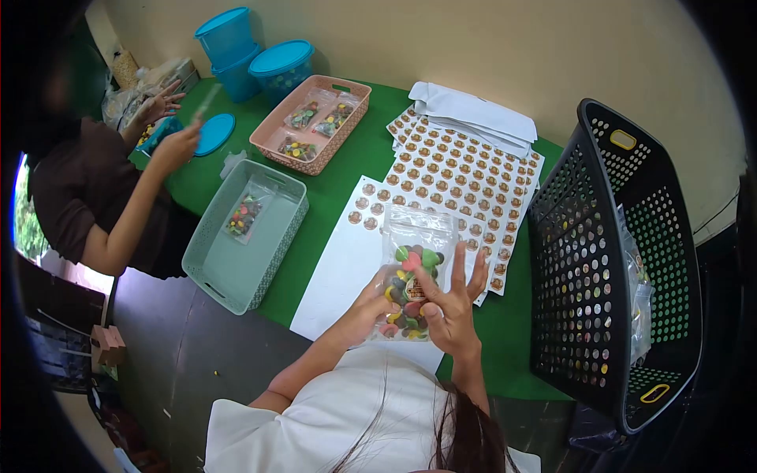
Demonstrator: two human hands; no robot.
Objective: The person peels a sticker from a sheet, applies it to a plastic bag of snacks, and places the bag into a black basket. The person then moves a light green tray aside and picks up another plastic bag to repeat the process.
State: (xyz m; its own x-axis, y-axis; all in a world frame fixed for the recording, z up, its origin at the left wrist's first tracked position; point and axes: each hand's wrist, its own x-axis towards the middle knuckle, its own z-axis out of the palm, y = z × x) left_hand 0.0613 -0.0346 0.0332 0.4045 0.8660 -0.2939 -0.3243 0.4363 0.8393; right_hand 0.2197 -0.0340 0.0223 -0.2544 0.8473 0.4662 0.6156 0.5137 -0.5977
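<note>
A clear zip bag (418, 225) of colourful round candies is upright in front of my chest, above the green table. My left hand (369, 309) grips the bag's left side, with part of its fingers hidden behind the candies. My right hand (452, 314) is at the front of the bag, its index finger touching beside a small brown label (416, 291) and its other fingers spread. Under and behind the bag lie label sheets (453, 169) printed with rows of round brown stickers, one of them with much of its backing bare (335, 272).
A green-grey basket (229, 272) holds one candy bag; a pink basket (319, 162) holds several. A black perforated crate (579, 315) with bags stands right. Blue tubs (284, 67) stand at the back. A co-worker (102, 189) is at the left, one hand blurred.
</note>
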